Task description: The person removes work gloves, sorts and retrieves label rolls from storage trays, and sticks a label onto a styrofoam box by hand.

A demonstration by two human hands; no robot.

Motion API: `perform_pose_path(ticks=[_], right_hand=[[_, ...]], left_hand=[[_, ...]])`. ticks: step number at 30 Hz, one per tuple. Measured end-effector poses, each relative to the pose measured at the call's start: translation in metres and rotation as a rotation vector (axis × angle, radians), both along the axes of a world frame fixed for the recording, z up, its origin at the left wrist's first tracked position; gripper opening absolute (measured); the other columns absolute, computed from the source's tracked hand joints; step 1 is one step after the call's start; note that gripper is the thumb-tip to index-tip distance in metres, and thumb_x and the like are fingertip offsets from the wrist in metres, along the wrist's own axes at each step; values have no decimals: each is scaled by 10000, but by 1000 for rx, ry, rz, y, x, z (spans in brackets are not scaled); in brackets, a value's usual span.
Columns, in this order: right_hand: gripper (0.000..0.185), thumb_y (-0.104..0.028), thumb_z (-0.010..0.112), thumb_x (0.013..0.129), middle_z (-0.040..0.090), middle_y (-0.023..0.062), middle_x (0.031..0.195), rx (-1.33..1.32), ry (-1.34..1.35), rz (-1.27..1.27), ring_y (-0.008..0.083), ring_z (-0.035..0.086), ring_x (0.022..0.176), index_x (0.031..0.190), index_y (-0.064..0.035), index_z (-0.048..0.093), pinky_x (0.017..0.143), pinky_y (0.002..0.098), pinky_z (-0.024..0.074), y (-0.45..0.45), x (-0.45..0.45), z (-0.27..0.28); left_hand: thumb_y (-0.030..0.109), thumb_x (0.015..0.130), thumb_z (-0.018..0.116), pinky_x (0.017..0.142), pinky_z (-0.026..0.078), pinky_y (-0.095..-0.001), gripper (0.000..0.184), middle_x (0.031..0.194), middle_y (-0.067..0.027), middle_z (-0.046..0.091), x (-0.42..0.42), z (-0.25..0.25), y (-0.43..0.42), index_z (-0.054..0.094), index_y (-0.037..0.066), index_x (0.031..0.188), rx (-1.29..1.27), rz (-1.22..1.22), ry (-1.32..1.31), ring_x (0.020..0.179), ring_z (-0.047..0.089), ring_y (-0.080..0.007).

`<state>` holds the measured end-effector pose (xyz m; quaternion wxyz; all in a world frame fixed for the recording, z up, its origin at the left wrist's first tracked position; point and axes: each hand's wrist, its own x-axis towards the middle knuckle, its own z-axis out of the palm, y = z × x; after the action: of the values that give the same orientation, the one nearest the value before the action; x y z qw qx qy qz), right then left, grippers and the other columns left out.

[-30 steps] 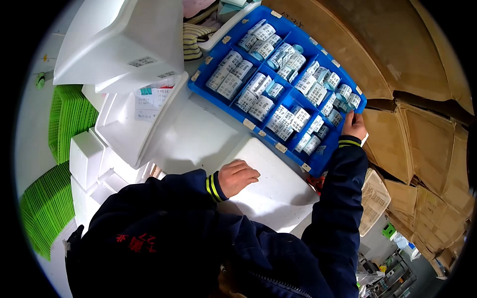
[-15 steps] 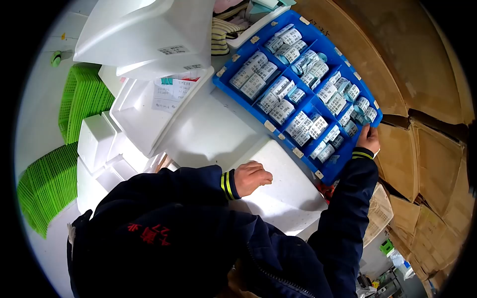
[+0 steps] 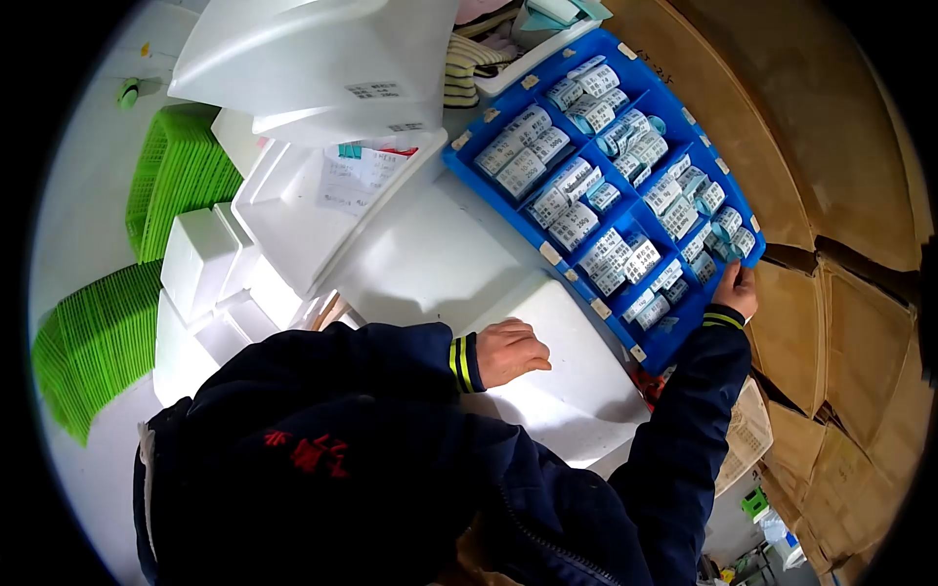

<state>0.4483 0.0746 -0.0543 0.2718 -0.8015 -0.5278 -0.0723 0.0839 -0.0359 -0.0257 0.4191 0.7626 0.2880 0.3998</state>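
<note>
A blue divided tray [image 3: 543,252] holds several rolls of printed white labels [image 3: 524,172] in its compartments, some with a pale blue-green backing. My right hand [image 3: 736,290] is at the tray's near right corner, fingertips bent inward beside a small label roll [image 3: 743,241]. Whether they pinch that roll or only the tray's edge cannot be made out. Over a white box-like surface [image 3: 576,391], my left hand [image 3: 513,353] is curled closed, back upward. Its palm side is hidden, so anything inside it does not show.
White plastic bins [image 3: 293,210] stand at the left, one with a handwritten sheet [image 3: 354,181]. Stacked green baskets [image 3: 93,342] are farther left. Brown cardboard [image 3: 782,322] borders the tray's right side. Striped cloth [image 3: 469,70] lies beyond the tray.
The whole view has shifted slightly, so the tray, bins and hands appear farther right. Relative to the tray and white box, both hands stay nearly in place.
</note>
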Motion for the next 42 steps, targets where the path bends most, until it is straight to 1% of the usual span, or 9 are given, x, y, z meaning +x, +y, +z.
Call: perform_pose_path(ticks=[8, 10, 14, 15, 20, 33, 35, 39, 42], right_hand=[[303, -316, 553, 827, 571, 125, 566, 39, 31, 3, 263, 570, 505, 709, -42, 600, 481, 350, 429, 0, 0, -1], [307, -356, 543, 827, 638, 124, 696, -109, 54, -55, 247, 635, 642, 888, -78, 656, 576, 336, 478, -1, 4, -1], [302, -349, 543, 827, 633, 116, 677, -128, 44, -50, 244, 632, 629, 854, -67, 648, 566, 335, 473, -1, 7, -2], [283, -289, 558, 826, 578, 124, 582, 0, 20, 0, 260, 572, 518, 706, -35, 595, 493, 347, 432, 0, 1, -1], [280, -289, 558, 827, 582, 123, 588, 13, 39, 5, 261, 574, 522, 716, -35, 598, 494, 347, 434, -1, -3, 2], [294, -287, 557, 832, 576, 125, 584, 30, 59, 5, 260, 561, 508, 683, -34, 574, 491, 344, 429, 0, -4, 4], [286, -324, 549, 829, 628, 116, 658, -85, 65, -39, 238, 627, 600, 847, -54, 639, 551, 331, 471, -1, 3, 0], [288, -324, 544, 833, 627, 114, 656, -114, 73, -46, 235, 625, 595, 840, -51, 636, 549, 332, 470, -1, 1, 3], [280, -278, 558, 832, 587, 127, 602, -24, 71, -16, 244, 575, 527, 709, -29, 589, 500, 336, 432, 0, -7, 7]], left_hand=[[26, 691, 681, 592, 439, -329, 210, 704, -84, 543, 0, 1, 0, 556, 15, 860, -4, -5, 36, 624, 524, -238], [10, 698, 666, 601, 442, -328, 216, 717, -86, 548, 1, 1, 1, 550, 11, 881, 6, -5, 32, 636, 528, -240], [-24, 715, 624, 632, 446, -329, 237, 752, -94, 563, 0, 1, 2, 537, 0, 934, 22, -38, 48, 668, 541, -244], [-24, 715, 624, 632, 446, -329, 237, 752, -94, 563, -1, 0, 2, 537, 0, 934, 24, -38, 48, 668, 541, -244], [-35, 725, 610, 649, 452, -342, 248, 763, -110, 578, -4, 3, 2, 531, -6, 959, -89, -92, 53, 677, 551, -254], [36, 722, 663, 645, 477, -328, 188, 781, -80, 617, -1, 3, 0, 565, 29, 882, -96, -50, 35, 715, 593, -245], [41, 721, 665, 641, 478, -326, 174, 772, -78, 617, -2, 3, 0, 566, 35, 865, -102, -55, 58, 710, 593, -244], [62, 712, 681, 613, 473, -325, 186, 744, -77, 610, -2, -2, -1, 565, 38, 856, -77, -51, 27, 675, 586, -244], [81, 701, 697, 572, 457, -326, 200, 700, -79, 589, -2, -8, 1, 562, 39, 843, 105, -77, 3, 628, 570, -240]])
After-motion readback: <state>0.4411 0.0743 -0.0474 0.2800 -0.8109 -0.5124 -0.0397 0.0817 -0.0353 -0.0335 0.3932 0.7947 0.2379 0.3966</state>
